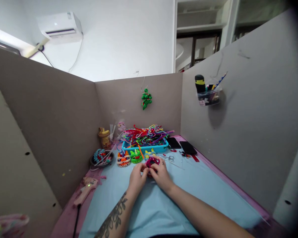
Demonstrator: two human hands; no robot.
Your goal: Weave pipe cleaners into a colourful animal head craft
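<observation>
Left hand [137, 178] and right hand [162, 175], each grip pinching the magenta bundle [152, 161], appear to be shaping it; the next move likely needs steady pressure.

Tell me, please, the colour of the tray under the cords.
The tray is bright blue, shown in the head view.
</observation>
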